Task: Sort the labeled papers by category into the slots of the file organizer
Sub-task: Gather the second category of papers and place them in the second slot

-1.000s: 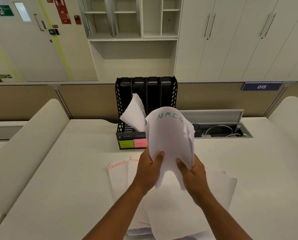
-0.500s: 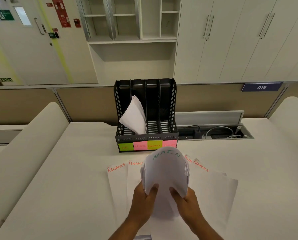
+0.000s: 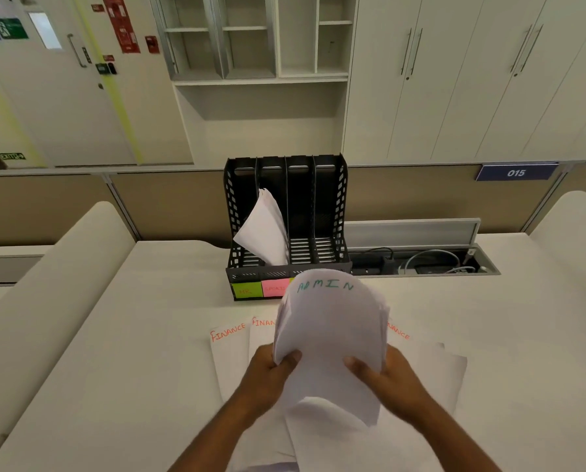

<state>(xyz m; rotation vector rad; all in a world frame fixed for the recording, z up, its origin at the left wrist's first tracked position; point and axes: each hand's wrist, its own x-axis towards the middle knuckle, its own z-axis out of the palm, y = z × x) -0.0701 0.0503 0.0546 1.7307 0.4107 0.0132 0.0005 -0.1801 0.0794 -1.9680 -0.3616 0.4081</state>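
I hold a curved stack of white sheets marked ADMIN (image 3: pixel 329 328) upright above the desk. My left hand (image 3: pixel 267 376) grips its lower left edge and my right hand (image 3: pixel 387 379) grips its lower right edge. Behind it stands a black file organizer (image 3: pixel 329 206) with several slots; white papers (image 3: pixel 266 229) lean out of its second slot from the left. Green and pink labels (image 3: pixel 261 289) line its front; the right ones are hidden by the stack. Sheets marked FINANCE (image 3: pixel 228 338) lie flat on the desk under my hands.
An open cable tray (image 3: pixel 421 262) with wires is sunk into the desk right of the organizer. A brown partition (image 3: pixel 148 206) runs behind the desk, with white cabinets beyond. Padded white rails (image 3: pixel 56 267) flank the desk on both sides.
The ADMIN stack dropped from in front of the organizer toward me, then rose and moved forward a little. Both hands kept their grip throughout.
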